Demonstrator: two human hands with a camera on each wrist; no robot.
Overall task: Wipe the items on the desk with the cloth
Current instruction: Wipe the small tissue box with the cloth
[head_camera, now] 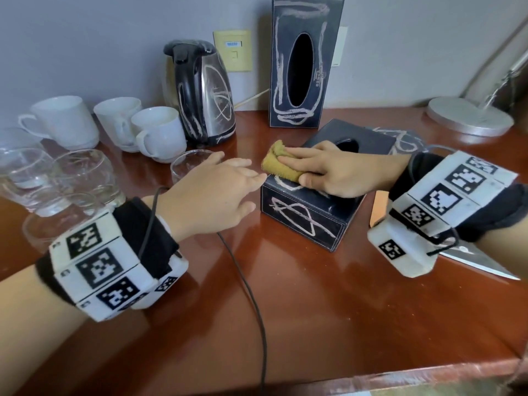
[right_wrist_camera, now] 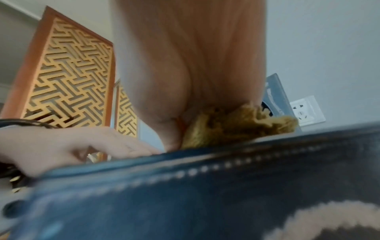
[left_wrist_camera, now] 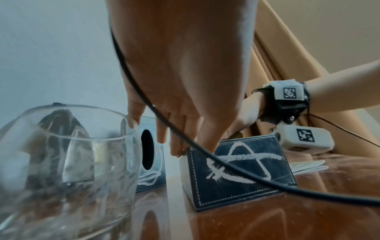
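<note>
A square dark tissue box (head_camera: 303, 221) (left_wrist_camera: 242, 172) (right_wrist_camera: 205, 194) with white scribbles stands mid-desk. A folded yellow cloth (head_camera: 278, 164) (right_wrist_camera: 236, 128) lies on the left part of the box's top. My right hand (head_camera: 297, 167) (right_wrist_camera: 174, 138) holds the cloth there, fingers laid over it and thumb pinching its near edge. My left hand (head_camera: 251, 190) (left_wrist_camera: 185, 141) reaches in from the left with straight fingers. Its fingertips touch the box's top left corner and it holds nothing.
A tall scribbled tissue box (head_camera: 300, 67), a steel kettle (head_camera: 200, 92) and white cups (head_camera: 160, 132) stand at the back. Glasses (head_camera: 83, 172) crowd the left. A lamp base (head_camera: 468, 115) sits far right, papers (head_camera: 480, 261) near right. A black cable (head_camera: 245, 281) crosses the desk.
</note>
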